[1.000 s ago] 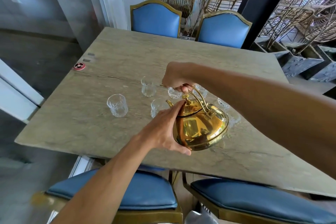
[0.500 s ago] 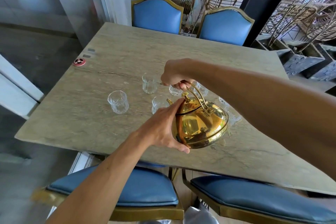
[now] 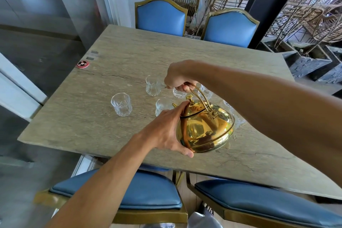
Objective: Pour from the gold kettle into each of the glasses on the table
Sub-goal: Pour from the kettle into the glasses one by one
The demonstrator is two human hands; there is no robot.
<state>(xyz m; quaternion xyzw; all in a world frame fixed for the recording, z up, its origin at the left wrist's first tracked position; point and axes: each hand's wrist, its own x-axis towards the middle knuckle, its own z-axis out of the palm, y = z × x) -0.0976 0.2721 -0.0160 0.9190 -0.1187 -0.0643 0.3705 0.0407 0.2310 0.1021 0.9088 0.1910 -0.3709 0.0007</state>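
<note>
You are holding the gold kettle (image 3: 205, 127) just above the table (image 3: 88, 120), near its front edge, tipped so its spout (image 3: 174, 105) is pointing down toward the nearest glass (image 3: 162, 105), which it is partly hiding. Your right hand (image 3: 177, 77) is clenching the looped handle (image 3: 200, 96) from above. Your left hand (image 3: 165, 132) is bracing the kettle's side — fingers stretched out flat against the lid and body, thumb lying under the bottom rim. Other glasses are standing upright around it — one apart at the left (image 3: 121, 104), one farther back (image 3: 152, 85), more (image 3: 206, 91) half hidden behind your right hand and handle. Whether anything is flowing, you cannot tell. Blue chairs (image 3: 161, 17) are standing round the table.
</note>
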